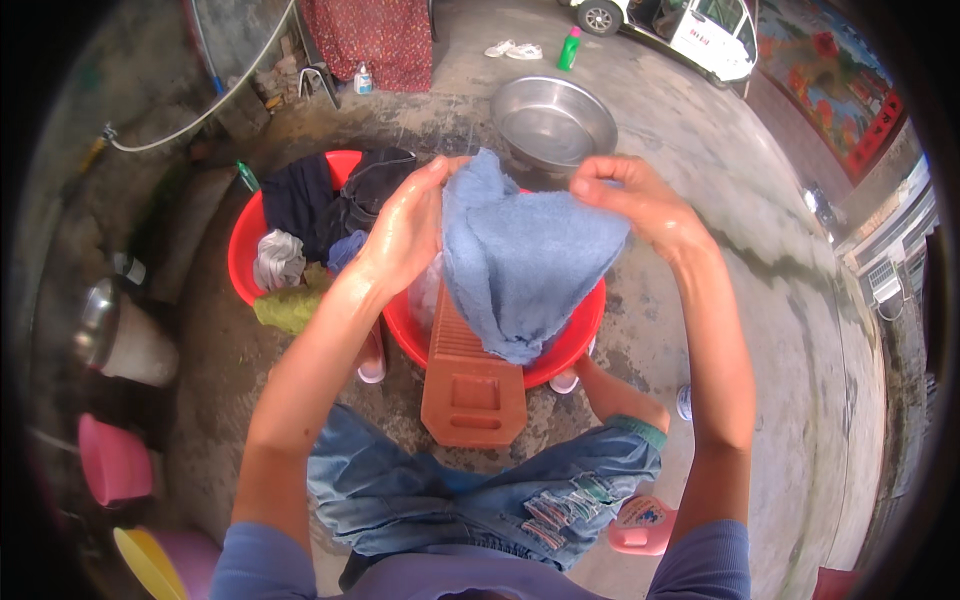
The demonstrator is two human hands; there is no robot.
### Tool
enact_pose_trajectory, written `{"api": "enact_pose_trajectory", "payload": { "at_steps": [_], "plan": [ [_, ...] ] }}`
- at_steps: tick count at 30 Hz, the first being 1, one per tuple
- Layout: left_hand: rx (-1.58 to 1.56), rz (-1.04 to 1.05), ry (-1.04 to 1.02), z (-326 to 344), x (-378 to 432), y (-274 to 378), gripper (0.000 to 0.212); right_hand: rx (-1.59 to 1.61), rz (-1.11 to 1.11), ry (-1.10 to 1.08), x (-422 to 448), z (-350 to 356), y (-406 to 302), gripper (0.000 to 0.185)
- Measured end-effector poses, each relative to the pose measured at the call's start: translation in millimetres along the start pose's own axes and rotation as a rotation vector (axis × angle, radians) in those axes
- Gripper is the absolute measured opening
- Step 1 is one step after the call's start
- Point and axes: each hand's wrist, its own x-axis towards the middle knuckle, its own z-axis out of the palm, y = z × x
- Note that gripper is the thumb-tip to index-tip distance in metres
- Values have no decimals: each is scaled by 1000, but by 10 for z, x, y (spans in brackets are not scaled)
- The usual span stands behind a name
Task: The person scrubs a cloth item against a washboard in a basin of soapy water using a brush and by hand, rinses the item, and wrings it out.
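Observation:
A wet blue cloth (536, 255) hangs between my two hands, above a round red plastic basin (592, 315). My left hand (411, 225) is at the cloth's upper left edge, its fingertips partly hidden behind the cloth. At the upper right corner, my right hand (626, 196) pinches the cloth between thumb and fingers. A brown ribbed washboard (475, 401) leans out of the basin towards me, its upper part covered by the cloth. Left of it, a second red basin (244, 251) holds dark clothes (300, 202), a grey-white cloth (279, 260) and a yellow-green cloth (289, 309) over its rim.
Beyond the basins lies a large metal basin (553, 120), with a green bottle (569, 49) and white shoes (514, 50) farther off. A pink detergent jug (643, 525) lies by my right knee. Pink bucket (115, 459) and metal-lidded pail (127, 337) stand at left.

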Motion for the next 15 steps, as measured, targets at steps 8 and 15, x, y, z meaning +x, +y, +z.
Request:
{"api": "enact_pose_trajectory", "payload": {
  "at_steps": [8,15],
  "plan": [
    [1150,163,64,-249,13,305,32,391,-177,142,-149,-260,-308,25],
    [156,393,-93,98,8,1083,28,-280,-526,244,-309,-656,-967,52]
  ]
}}
